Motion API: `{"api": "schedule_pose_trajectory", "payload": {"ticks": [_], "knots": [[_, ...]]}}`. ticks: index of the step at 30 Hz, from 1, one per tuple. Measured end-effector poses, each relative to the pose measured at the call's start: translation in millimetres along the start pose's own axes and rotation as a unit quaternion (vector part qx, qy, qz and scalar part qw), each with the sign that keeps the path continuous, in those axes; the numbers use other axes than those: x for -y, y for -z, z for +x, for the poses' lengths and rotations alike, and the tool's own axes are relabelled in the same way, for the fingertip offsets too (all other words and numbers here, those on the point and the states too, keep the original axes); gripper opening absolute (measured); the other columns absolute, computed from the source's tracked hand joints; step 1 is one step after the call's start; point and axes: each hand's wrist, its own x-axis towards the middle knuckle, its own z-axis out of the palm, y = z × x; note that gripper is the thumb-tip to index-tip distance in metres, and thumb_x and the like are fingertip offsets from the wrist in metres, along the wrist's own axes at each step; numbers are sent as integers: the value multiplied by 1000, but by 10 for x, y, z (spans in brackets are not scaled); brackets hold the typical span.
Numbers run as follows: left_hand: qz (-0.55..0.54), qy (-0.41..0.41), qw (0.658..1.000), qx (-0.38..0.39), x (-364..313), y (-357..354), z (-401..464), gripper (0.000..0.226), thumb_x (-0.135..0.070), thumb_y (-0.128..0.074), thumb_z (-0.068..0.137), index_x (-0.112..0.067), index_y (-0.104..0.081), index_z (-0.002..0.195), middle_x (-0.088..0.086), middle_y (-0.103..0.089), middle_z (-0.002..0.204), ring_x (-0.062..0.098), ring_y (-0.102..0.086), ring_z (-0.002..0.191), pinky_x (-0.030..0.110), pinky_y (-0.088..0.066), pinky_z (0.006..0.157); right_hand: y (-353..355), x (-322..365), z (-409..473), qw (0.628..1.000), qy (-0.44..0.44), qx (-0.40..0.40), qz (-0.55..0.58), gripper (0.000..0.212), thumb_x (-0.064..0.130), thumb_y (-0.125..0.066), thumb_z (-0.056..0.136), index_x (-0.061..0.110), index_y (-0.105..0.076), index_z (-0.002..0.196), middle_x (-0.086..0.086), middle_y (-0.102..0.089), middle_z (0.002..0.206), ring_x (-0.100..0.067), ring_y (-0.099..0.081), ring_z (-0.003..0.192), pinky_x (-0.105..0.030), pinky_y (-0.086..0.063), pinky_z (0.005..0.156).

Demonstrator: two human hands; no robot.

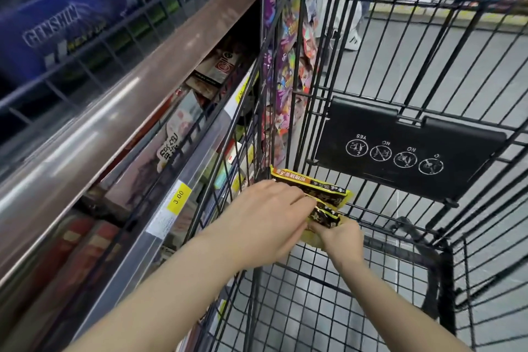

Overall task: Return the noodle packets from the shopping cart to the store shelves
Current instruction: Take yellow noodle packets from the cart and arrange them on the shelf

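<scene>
Two yellow-and-black noodle packets lie stacked inside the black wire shopping cart [371, 288], near its far left corner. My left hand [265, 217] reaches in from the left, its fingers resting on the upper noodle packet [323, 186]. My right hand [340, 237] comes from below and grips the lower noodle packet [325, 216] at its near edge, thumb on top. The store shelves [120, 134] run along the left of the cart, stocked with packaged food behind a wire rail.
A yellow price tag reading 3.00 [178, 197] sits on the shelf edge. The cart's black child-seat flap [400, 148] stands at the far end. Colourful hanging packets [285, 66] are beyond the cart's left corner. A person [354, 3] stands in the aisle ahead.
</scene>
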Motion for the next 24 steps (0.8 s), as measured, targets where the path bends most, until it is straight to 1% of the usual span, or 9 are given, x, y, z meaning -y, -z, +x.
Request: {"api": "schedule_pose_trajectory", "payload": {"ticks": [4, 7, 9, 11, 13, 15, 17, 21, 24], "knots": [[-16, 55, 998, 37, 40, -60, -1, 37, -30, -39, 95, -17, -45, 129, -1, -55, 124, 17, -50, 115, 37, -40, 101, 338, 123, -95, 1000, -3, -20, 12, 27, 30, -82, 70, 10, -64, 67, -5, -66, 59, -24, -62, 55, -30, -48, 49], [-35, 106, 992, 65, 83, -72, 41, 40, -31, -40, 94, -18, -42, 132, -1, -50, 130, 17, -47, 119, 38, -40, 101, 732, 268, -198, 999, 5, -48, 12, 29, 27, -82, 70, 14, -58, 60, -5, -64, 56, -20, -57, 50, -28, -44, 46], [-48, 134, 986, 89, 84, -64, 110, 42, -32, -41, 93, -18, -40, 133, 1, -48, 132, 19, -46, 121, 40, -41, 100, 1056, 367, -285, 998, 0, -69, 12, 30, 28, -82, 70, 12, -59, 60, -7, -64, 54, -25, -59, 49, -30, -44, 46], [-64, 158, 978, 116, 96, -133, 160, 47, -33, -43, 93, -17, -36, 136, 2, -45, 135, 21, -45, 123, 41, -42, 101, 1287, 432, -362, 997, -13, -82, 9, 36, 33, -81, 70, 3, -62, 65, -14, -66, 56, -31, -61, 52, -33, -45, 47], [-75, 182, 970, 142, 119, -208, 213, 50, -34, -45, 92, -16, -34, 137, 5, -43, 137, 23, -44, 124, 42, -42, 101, 1464, 483, -426, 994, -30, -100, 11, 41, 35, -82, 68, 1, -59, 64, -10, -62, 49, -26, -54, 45, -31, -41, 43], [-82, 199, 965, 153, 113, -285, 352, 51, -34, -47, 91, -14, -35, 136, 7, -41, 139, 24, -42, 126, 41, -40, 103, 1686, 549, -490, 991, -35, -126, 17, 44, 33, -83, 67, 6, -51, 55, 3, -47, 32, -17, -41, 36, -24, -30, 40], [-80, 214, 961, 158, 129, -396, 439, 52, -32, -49, 90, -12, -35, 137, 10, -38, 141, 26, -38, 129, 40, -36, 106, 1801, 588, -555, 990, -40, -132, 28, 44, 30, -84, 67, 8, -48, 54, 9, -38, 24, -13, -36, 30, -22, -28, 37], [-63, 229, 956, 172, 179, -649, 628, 55, -29, -50, 90, -9, -31, 138, 15, -30, 146, 30, -29, 135, 42, -29, 110, 1978, 649, -610, 989, -18, -140, 42, 44, 29, -85, 65, 6, -48, 57, 5, -46, 31, -5, -36, 24, -18, -24, 28], [-41, 235, 955, 178, 241, -855, 725, 57, -28, -52, 90, -9, -29, 139, 15, -26, 148, 31, -25, 137, 42, -24, 112, 2045, 659, -620, 988, -6, -136, 74, 39, 22, -83, 67, 8, -49, 57, 10, -43, 23, 1, -38, 19, -9, -19, 23]]}}
